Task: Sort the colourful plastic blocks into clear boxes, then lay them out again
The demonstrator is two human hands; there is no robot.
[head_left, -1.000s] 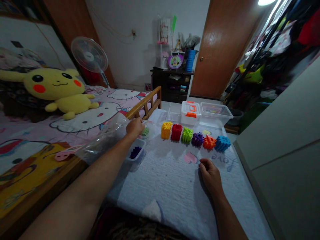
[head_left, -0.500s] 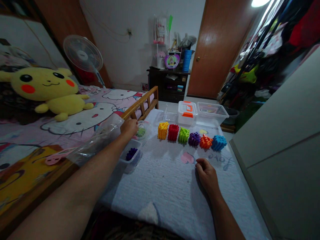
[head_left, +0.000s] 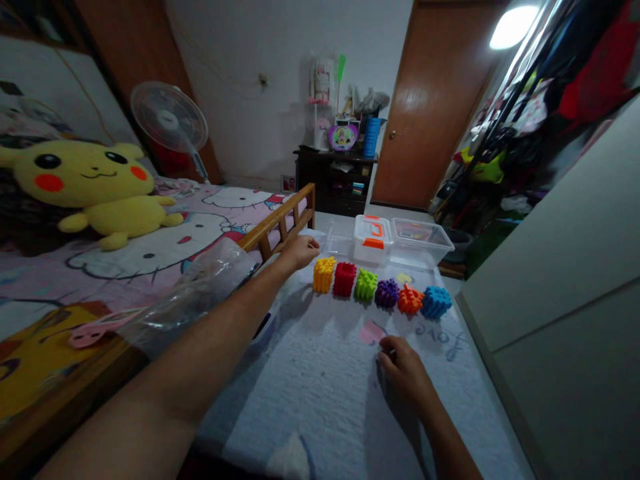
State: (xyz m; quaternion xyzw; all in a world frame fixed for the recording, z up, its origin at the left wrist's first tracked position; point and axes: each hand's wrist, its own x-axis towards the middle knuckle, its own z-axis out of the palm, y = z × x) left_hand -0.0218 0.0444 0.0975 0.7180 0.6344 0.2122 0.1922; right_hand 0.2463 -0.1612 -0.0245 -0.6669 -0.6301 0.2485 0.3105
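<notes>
My left hand (head_left: 301,251) is stretched forward beside the wooden bed rail, close to a clear plastic container (head_left: 340,248). Its fingers are curled together, and whatever is in them is hidden. Near the pink heart print on the cloth, my right hand (head_left: 403,363) rests with loosely bent fingers, thumb and forefinger apart and nothing visible between them. Beyond it stands a row of knobbly cubes: yellow (head_left: 324,275), red (head_left: 345,279), green (head_left: 367,285), purple (head_left: 387,293), orange (head_left: 411,300) and blue (head_left: 437,303). My left forearm mostly covers a small tub (head_left: 269,328).
Behind the cubes stand a lidded box with orange clips (head_left: 373,237) and an open clear bin (head_left: 421,239). A wooden bed rail (head_left: 280,223) and a clear plastic bag (head_left: 200,287) border the left side. A white cabinet (head_left: 555,267) flanks the right.
My left hand has moved right and forward, away from the small round tub with green pieces, which my arm now hides. My right hand has shifted slightly left, and the view has tilted up.
</notes>
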